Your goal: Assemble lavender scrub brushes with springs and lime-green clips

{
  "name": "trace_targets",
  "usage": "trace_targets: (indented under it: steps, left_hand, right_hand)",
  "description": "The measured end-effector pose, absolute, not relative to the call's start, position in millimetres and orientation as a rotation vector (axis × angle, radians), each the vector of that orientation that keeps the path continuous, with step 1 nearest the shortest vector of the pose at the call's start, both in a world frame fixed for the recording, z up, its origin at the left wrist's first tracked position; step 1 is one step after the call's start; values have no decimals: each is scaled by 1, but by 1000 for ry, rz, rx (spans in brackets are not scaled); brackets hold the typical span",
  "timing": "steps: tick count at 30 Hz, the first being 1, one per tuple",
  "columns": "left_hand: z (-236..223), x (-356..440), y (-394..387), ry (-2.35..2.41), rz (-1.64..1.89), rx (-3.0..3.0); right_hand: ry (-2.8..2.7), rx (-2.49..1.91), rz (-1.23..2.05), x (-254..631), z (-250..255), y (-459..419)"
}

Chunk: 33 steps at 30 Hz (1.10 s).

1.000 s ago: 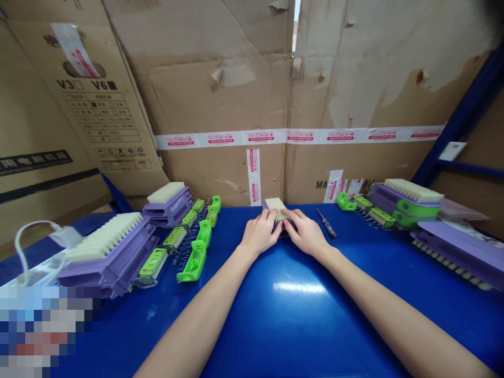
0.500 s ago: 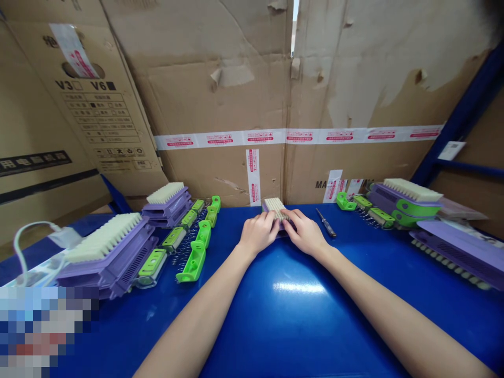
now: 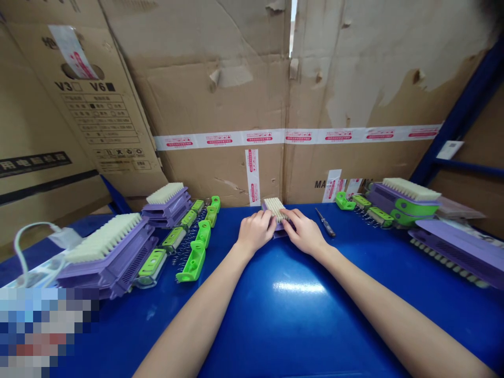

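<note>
Brush (image 3: 274,205) on table (image 3: 255,315) between brush stacks (image 3: 108,257), screwdriver (image 3: 325,223) to its right, cardboard (image 3: 212,110) behind.

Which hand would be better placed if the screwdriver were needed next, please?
Probably the right hand: the screwdriver lies just beside it, whereas the left hand is across the bristled block.

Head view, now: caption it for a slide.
Two hands grip a purple part with cream bristles on a blue table, beside a screwdriver.

Five bristled pads (image 3: 272,203) show; five loose green brackets (image 3: 192,265); six green-topped blocks (image 3: 153,264); one screwdriver (image 3: 325,223).
</note>
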<state>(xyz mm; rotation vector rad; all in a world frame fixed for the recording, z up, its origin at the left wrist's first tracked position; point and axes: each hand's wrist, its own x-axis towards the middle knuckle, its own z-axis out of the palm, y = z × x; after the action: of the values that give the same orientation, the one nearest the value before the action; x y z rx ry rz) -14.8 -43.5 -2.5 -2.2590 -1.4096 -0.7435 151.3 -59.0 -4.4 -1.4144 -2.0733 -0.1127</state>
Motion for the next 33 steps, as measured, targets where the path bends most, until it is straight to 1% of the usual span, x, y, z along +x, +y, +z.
trace_targets:
  steps: [9, 24, 33]
  left_hand:
    - [1, -21, -42, -1525, -732, -2221]
    - [6, -23, -41, -1832, -597, -2078]
    - [1, -27, -36, -1891, -392, -2108]
  right_hand:
    - [-2077, -1420, -96, 151, -5, -58]
    - [-2080, -1431, -101, 152, -4, -59]
    - [-2083, -1446, -103, 151, -4, -59]
